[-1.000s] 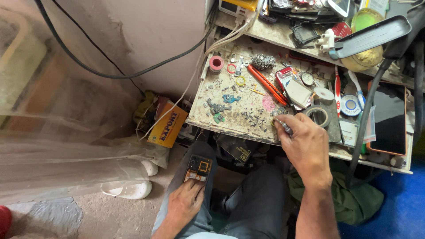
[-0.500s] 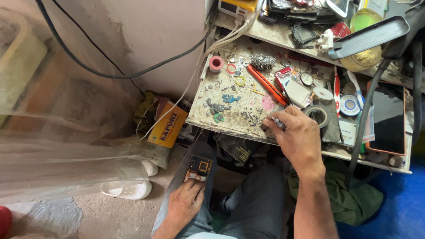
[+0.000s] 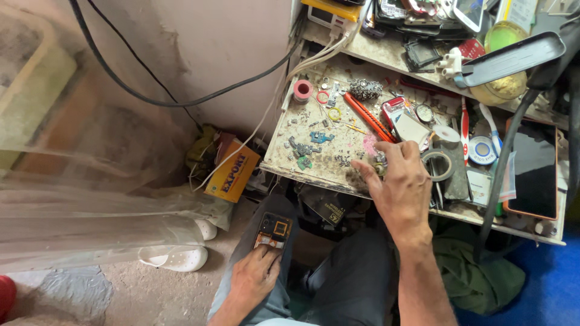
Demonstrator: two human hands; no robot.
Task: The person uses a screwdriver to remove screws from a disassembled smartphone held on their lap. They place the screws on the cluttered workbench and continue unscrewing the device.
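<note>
I pinch a small metal part [image 3: 379, 164] in my right hand [image 3: 402, 193] above the cluttered surface [image 3: 314, 160] while my left hand [image 3: 257, 281] steadies an opened phone [image 3: 273, 231] on my knee, awaiting careful fitting.

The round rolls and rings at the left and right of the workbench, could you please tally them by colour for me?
Pink roll of tape: 1
Small red ring: 1
Small yellow ring: 1
Black roll of tape: 1
Blue-and-white roll: 1
Total: 5
</note>
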